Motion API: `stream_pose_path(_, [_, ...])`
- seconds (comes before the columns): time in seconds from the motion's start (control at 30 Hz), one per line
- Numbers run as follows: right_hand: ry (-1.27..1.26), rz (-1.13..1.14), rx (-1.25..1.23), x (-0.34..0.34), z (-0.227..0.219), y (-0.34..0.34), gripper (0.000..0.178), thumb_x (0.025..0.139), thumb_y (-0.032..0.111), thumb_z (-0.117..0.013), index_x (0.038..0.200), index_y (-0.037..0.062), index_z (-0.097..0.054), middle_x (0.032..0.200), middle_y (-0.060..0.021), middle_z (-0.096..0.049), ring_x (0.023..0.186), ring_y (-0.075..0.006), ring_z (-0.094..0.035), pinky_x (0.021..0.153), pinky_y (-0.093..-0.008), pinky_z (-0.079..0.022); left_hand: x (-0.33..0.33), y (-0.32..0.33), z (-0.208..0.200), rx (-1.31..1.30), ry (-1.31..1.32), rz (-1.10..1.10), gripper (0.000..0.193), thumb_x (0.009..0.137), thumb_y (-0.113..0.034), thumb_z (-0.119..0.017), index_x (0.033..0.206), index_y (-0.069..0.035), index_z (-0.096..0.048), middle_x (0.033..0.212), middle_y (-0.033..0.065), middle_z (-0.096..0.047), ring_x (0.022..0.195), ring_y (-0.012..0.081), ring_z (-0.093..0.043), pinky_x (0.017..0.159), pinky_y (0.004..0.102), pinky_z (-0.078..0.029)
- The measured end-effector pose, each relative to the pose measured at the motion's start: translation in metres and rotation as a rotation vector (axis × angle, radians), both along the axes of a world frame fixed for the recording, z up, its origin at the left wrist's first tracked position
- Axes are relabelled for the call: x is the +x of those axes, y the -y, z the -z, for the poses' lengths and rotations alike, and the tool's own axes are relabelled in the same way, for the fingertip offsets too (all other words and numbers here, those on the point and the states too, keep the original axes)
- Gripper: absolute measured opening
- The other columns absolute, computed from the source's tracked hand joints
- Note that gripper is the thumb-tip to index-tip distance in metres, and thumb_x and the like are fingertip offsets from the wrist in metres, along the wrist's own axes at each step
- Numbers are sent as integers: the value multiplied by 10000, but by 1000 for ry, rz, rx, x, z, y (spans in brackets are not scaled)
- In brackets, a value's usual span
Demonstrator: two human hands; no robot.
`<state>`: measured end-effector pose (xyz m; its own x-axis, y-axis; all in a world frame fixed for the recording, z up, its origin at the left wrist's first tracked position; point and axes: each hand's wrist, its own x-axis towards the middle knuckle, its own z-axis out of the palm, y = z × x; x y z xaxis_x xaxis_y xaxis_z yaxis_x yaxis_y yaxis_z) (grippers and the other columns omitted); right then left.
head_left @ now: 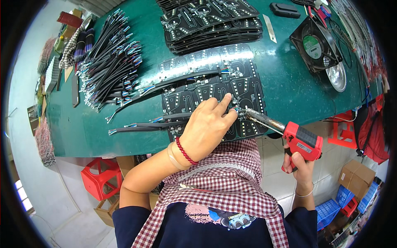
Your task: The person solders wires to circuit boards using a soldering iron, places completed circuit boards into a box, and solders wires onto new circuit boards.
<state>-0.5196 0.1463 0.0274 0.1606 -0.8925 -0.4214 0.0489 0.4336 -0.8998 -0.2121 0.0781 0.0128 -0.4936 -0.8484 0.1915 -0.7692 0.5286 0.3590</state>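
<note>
My left hand (206,128) lies over a black circuit board panel (256,97), its fingers closed around the wire ends of a black-sleeved cable (175,117). The cable runs beneath the hand, so most of the grip is hidden. In my right hand (301,167) is a red soldering gun (306,142), held by its handle. Its metal tip meets the board right beside the left fingertips, where thin coloured wires show. Another sleeved cable (182,82) stretches across the upper part of the panel, its right end at the board's pads.
A large heap of sleeved cables (113,62) covers the table's left side. Stacked circuit boards (213,31) stand behind the panel. At the right are a black fan (316,45), a shiny metal dish (336,77) and a flat metal strip (269,29). A red stool (101,177) stands below.
</note>
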Motion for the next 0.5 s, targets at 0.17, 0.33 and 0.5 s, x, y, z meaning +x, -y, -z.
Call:
stream_pose_path(0.17, [-7, 11, -26, 5, -1, 5, 407, 949, 327, -630, 1070, -52, -547, 563, -78, -535, 393, -107, -445, 384, -258, -390, 0, -1, 0, 15, 13, 15, 172, 786, -48, -613, 950, -20, -657, 1294, 236, -625, 902, 268, -603, 859, 381, -522])
stream_pose_path(0.33, [0, 4, -50, 3, -4, 6, 444, 964, 356, -596, 1112, -58, -542, 544, -77, -516, 377, -98, -425, 377, -261, -388, -1, 0, -1, 25, 12, 16, 182, 784, -47, -615, 958, -20, -659, 1293, 237, -624, 910, 268, -604, 868, 383, -520])
stream_pose_path(0.5, [84, 101, -81, 0, -8, 5, 426, 968, 324, -592, 1133, -64, -541, 554, -82, -522, 387, -110, -434, 385, -268, -391, 0, -1, 1, -29, 7, 2, 333, 723, -1, -636, 1048, -43, -698, 1291, 182, -647, 823, 253, -583, 776, 363, -529])
